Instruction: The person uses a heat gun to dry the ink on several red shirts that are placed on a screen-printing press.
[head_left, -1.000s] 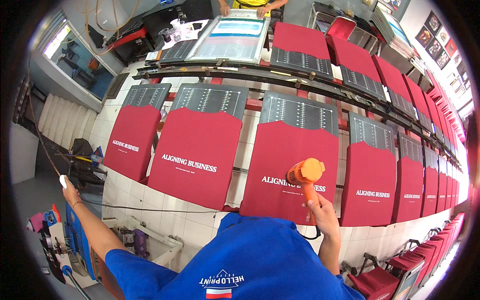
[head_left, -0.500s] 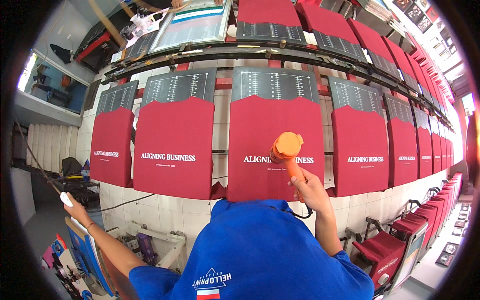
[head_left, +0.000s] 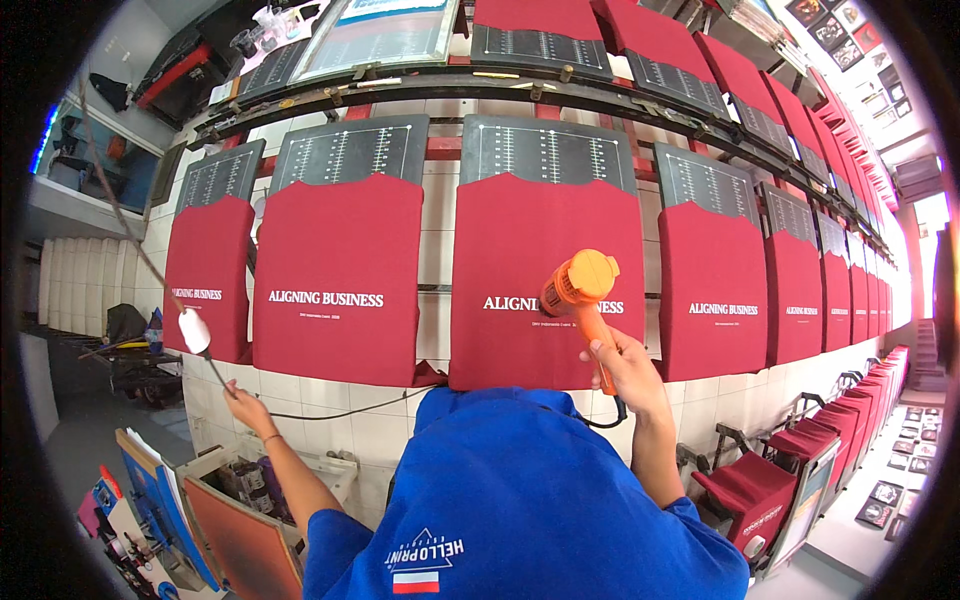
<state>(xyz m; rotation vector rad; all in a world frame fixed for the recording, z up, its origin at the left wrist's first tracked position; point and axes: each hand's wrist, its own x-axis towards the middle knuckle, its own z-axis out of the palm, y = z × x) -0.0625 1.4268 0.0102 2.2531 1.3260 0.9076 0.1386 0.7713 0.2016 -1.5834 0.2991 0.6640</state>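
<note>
My right hand [head_left: 630,372] is closed round the handle of an orange heat gun [head_left: 584,284]. Its round head hangs over the middle red shirt [head_left: 540,235], hiding part of the white lettering. A black cord runs from the foot of the handle. On the left, my left hand [head_left: 248,408] pinches the black cord [head_left: 217,372] a little below a white plug connector [head_left: 195,332]. From that connector another cable [head_left: 120,215] rises to the upper left. The connector is in front of the leftmost red shirt [head_left: 212,260].
Several red shirts stretched over dark marked boards [head_left: 352,155] stand in a row, with a rail [head_left: 420,85] behind them. A framed screen [head_left: 375,45] lies at the back. Lower left stand leaning frames [head_left: 235,520]; more red shirts on boards [head_left: 750,490] stand to the right.
My left hand has let go of the white connector and moved right, onto the cord below it. The heat gun stays over the middle shirt. Another person's hands at the screen have left view.
</note>
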